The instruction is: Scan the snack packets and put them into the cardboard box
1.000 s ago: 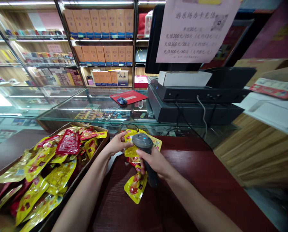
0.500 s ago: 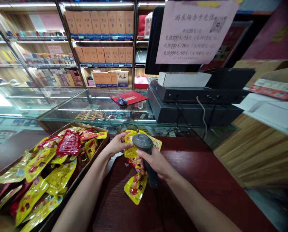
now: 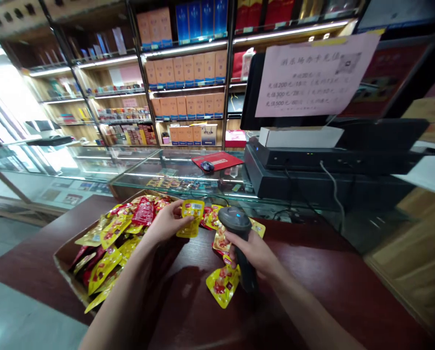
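My left hand (image 3: pixel 168 222) pinches a yellow snack packet (image 3: pixel 190 218) by its left edge, close to the right side of the box. In my right hand (image 3: pixel 255 250) is a dark barcode scanner (image 3: pixel 235 218), gripped round its handle, with a small blue light on top of its head. Several packets lie on the table around the scanner; the nearest is a yellow packet (image 3: pixel 223 287) left of its handle. Part of this group is hidden behind the scanner and my right hand. At left stands an open cardboard box (image 3: pixel 67 272) full of yellow and red packets.
Behind the dark red table (image 3: pixel 304 291) runs a glass counter (image 3: pixel 155 170) with a mouse (image 3: pixel 207 166) on a red mat (image 3: pixel 222 160). A monitor with a pink notice (image 3: pixel 312 78) and a black cash drawer (image 3: pixel 312 182) stand right. Shelves of boxes line the back.
The yellow packet in my left hand has moved left, away from the scanner. A blue light now shows on the scanner. The view has turned left and up.
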The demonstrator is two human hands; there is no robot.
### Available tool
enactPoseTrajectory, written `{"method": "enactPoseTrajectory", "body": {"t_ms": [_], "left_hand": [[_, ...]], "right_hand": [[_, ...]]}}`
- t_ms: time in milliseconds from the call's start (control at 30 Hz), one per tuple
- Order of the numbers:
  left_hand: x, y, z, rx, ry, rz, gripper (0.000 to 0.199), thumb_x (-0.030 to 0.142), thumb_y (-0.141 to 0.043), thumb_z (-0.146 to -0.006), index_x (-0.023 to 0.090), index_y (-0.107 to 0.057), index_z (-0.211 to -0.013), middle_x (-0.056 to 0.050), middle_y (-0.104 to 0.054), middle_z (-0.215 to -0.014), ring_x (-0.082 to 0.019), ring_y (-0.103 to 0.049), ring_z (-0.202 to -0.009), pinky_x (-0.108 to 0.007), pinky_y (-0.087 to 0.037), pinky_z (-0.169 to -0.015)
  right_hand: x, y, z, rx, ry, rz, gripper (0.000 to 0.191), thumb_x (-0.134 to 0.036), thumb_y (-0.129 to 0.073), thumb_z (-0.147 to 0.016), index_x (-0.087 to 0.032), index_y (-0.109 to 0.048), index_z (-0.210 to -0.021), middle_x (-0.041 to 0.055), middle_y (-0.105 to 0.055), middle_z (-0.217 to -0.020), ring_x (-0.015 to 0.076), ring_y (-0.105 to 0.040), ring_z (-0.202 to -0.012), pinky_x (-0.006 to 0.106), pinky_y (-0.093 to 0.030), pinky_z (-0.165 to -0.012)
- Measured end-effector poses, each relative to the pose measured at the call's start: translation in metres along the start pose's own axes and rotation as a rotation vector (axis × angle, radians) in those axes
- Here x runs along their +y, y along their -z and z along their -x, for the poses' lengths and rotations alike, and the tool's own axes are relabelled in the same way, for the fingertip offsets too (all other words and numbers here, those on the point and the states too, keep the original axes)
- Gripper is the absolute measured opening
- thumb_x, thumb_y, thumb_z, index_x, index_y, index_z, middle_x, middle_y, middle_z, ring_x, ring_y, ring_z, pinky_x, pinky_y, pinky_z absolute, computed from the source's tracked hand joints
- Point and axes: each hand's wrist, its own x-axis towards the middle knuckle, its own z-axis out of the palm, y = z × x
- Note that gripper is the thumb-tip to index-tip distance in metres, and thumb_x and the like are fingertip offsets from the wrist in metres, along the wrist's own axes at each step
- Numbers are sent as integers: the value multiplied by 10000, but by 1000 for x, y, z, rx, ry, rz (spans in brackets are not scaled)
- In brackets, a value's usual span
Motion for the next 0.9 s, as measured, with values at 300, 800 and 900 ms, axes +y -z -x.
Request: {"method": "enactPoseTrajectory", "body": {"t_ms": [300, 800, 900], "left_hand": [[12, 100, 75, 200, 47, -317, 502, 348, -753, -603, 171, -657, -1062, -35, -714, -846, -195, -671, -714, -251, -516, -599], [6, 34, 57, -25, -38, -517, 374, 341, -718, -645, 215, -690, -996, -68, -702, -943, -201, -650, -788, -278, -503, -695], [-8, -7, 46, -143, -31, -517, 355, 330, -702, -655, 219, -684, -991, -59, -701, -911, -197, -649, -788, -261, -487, -683]], "right_hand": [[14, -20, 4, -95, -13, 65, 365, -522, -627, -748, -180, -502, -742, -38, -550, -460, 128, -537, -352, 248, -444, -386], [18, -21, 5, -104, 16, 108, 347, -500, -625, -752, -180, -495, -726, -39, -544, -446, 132, -541, -351, 250, -448, -392], [14, -16, 5, -82, 12, 87, 335, -494, -619, -762, -184, -507, -710, -27, -560, -454, 133, -543, -362, 259, -458, -402]]}}
